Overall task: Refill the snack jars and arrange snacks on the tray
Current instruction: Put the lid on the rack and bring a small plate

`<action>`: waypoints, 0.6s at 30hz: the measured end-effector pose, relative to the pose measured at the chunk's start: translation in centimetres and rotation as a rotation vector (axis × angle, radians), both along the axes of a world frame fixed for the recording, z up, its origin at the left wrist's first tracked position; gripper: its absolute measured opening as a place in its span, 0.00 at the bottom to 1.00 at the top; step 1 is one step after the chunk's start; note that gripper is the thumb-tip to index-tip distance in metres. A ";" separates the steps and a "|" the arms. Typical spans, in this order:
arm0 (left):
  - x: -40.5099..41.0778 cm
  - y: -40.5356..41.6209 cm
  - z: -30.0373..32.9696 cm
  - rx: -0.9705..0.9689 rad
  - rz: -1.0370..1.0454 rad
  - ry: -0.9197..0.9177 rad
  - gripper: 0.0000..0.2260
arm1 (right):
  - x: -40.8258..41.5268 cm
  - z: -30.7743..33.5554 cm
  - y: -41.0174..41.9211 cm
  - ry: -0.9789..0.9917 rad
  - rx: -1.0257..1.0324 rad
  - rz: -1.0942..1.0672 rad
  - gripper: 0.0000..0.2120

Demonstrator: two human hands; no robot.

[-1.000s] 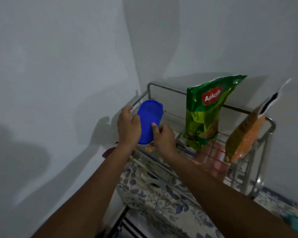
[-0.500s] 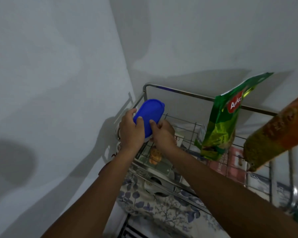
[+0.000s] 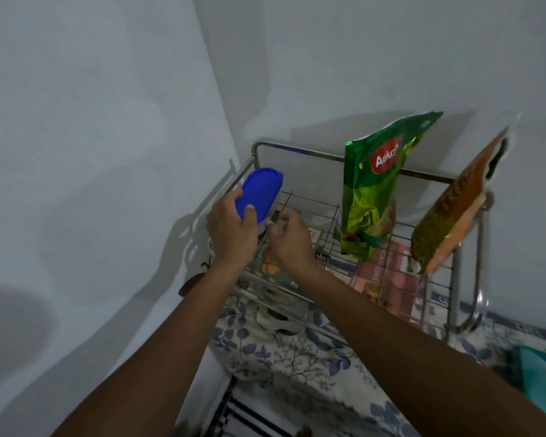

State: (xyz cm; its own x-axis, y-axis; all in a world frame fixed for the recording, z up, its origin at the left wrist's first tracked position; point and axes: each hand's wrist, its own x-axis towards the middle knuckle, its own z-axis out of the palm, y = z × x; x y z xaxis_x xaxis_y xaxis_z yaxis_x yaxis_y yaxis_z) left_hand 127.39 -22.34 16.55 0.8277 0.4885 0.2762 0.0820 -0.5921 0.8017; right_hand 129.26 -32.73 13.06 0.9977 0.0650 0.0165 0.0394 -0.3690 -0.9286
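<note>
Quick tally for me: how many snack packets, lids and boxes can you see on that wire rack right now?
Upright snack packets: 2, the green packet and the orange packet
Blue lids: 1, the blue lid, gripped by the left hand
Flat boxes on the rack floor: at least 1, the pink box
Total: 4

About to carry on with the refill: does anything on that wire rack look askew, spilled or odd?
No spill shows. The green snack bag and the orange snack bag lean tilted against the wire rack, tops jutting above its rail. The left hand holds the blue-lidded container tipped; the right hand is off it.
</note>
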 end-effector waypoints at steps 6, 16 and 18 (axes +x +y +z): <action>-7.3 -3.9 -1.6 -0.019 -0.018 0.013 0.18 | -7.0 -1.1 -4.2 -0.179 -0.114 0.069 0.22; -16.3 -8.3 -3.5 0.055 -0.027 0.061 0.17 | -16.3 -3.8 -9.8 -0.268 -0.160 0.175 0.19; -17.1 -8.6 -3.8 0.059 -0.045 0.061 0.16 | -17.2 -4.1 -10.6 -0.256 -0.167 0.178 0.20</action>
